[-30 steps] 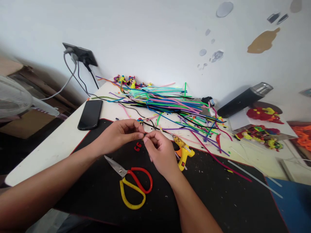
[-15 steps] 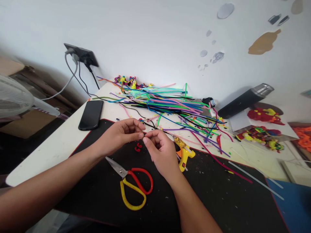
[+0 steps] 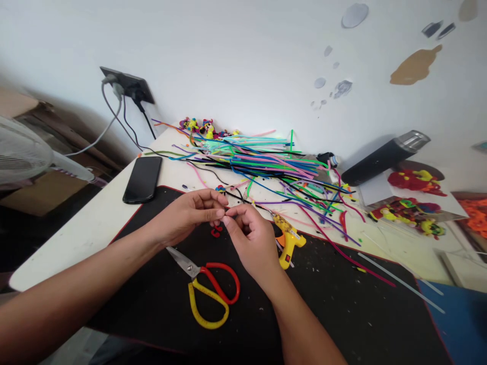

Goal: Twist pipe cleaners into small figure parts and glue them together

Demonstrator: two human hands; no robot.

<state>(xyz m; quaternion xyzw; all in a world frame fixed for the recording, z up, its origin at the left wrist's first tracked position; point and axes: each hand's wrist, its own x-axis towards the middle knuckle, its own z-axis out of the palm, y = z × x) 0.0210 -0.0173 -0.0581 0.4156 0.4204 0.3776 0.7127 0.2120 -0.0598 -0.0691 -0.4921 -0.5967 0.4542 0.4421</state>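
My left hand [image 3: 198, 213] and my right hand [image 3: 251, 233] meet fingertip to fingertip above the black mat [image 3: 152, 299]. Both are closed in a pinch; whatever lies between the fingertips is too small to make out. Just below them on the mat are small curled red pieces [image 3: 216, 231], partly covered by my left fingers. Scissors [image 3: 205, 289] with one red and one yellow handle lie nearer to me, blades pointing up and left. Beside my right hand rests a yellow glue gun [image 3: 290, 246].
A heap of coloured pipe cleaners [image 3: 266, 162] runs along the wall, with small figures [image 3: 207, 126] behind it. A phone [image 3: 142, 178] lies left. A dark flask [image 3: 384, 158] and more figures [image 3: 407, 215] are at right. Clear sticks [image 3: 401, 282] cross the mat's right edge. A fan [image 3: 23, 152] stands far left.
My hands stay pinched together in nearly the same place. The left fingertips have shifted slightly down, covering more of the red pieces.
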